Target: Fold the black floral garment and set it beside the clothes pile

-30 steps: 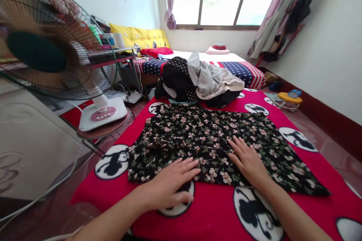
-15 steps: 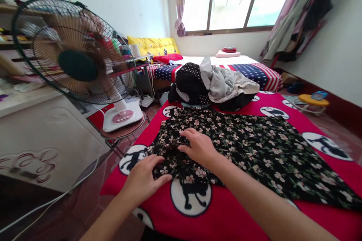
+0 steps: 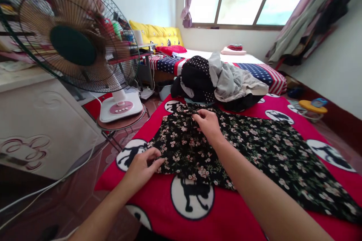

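Observation:
A black garment with a pink-and-green flower print (image 3: 254,147) lies spread across a red blanket with white cat circles (image 3: 226,214). My right hand (image 3: 208,123) pinches the garment near its far left part, where the cloth bunches into folds. At the near left corner, my left hand (image 3: 145,163) has its fingers curled and its thumb close to them, closed on the garment's edge. Just beyond the garment sits a heap of crumpled clothes (image 3: 195,79), black with white dots and light grey.
At the left a fan (image 3: 73,45) stands on a round stool (image 3: 124,122), beside a white cabinet (image 3: 48,128). Behind the heap is a bed with a stars-and-stripes cover (image 3: 278,79). To the right stands a yellow stool (image 3: 312,106) with a blue object on it.
My right hand has moved away from me, taking hold of the garment and bunching it. My left hand has closed at the near edge. The view has shifted slightly.

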`<state>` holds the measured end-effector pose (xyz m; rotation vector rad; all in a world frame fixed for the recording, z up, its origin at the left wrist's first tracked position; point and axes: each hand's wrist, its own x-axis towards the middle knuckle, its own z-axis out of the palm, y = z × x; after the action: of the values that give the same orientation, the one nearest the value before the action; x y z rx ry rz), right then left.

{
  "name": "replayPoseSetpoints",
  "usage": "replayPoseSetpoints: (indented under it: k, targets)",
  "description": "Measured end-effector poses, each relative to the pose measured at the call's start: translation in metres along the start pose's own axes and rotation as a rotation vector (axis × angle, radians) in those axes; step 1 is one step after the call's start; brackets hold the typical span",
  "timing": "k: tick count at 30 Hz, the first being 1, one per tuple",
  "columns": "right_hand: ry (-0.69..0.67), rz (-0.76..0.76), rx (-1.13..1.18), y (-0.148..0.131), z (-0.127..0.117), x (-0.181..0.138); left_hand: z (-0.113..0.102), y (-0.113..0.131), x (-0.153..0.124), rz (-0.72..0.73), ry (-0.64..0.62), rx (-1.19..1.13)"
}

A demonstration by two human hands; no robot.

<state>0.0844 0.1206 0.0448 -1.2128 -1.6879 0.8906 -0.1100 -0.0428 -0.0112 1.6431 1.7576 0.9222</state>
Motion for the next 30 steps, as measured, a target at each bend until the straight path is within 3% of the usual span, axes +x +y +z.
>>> replayPoseSetpoints:
  k: [4, 11, 14, 18, 24, 30]
  targets:
    - [0.063, 0.175, 0.303, 0.024, -0.001, 0.011, 0.003, -0.005, 0.007, -0.022, 0.009, 0.056]
    - [0.262, 0.237, 0.315, 0.082, -0.013, 0.01, 0.001, -0.005, 0.011, -0.028, -0.031, 0.292]
    - [0.249, 0.154, 0.201, 0.09, -0.03, 0.0, -0.005, 0.002, 0.012, -0.014, -0.039, 0.397]
    - [0.119, -0.11, -0.177, 0.079, -0.049, -0.027, -0.004, 0.026, 0.021, 0.106, -0.028, 0.386]
    - [-0.202, -0.309, -0.481, 0.069, -0.044, -0.067, 0.042, 0.068, 0.07, 0.316, -0.053, 0.302]
    - [-0.161, -0.347, -0.483, 0.084, -0.034, -0.073, 0.098, 0.093, 0.149, 0.432, 0.083, 0.45]
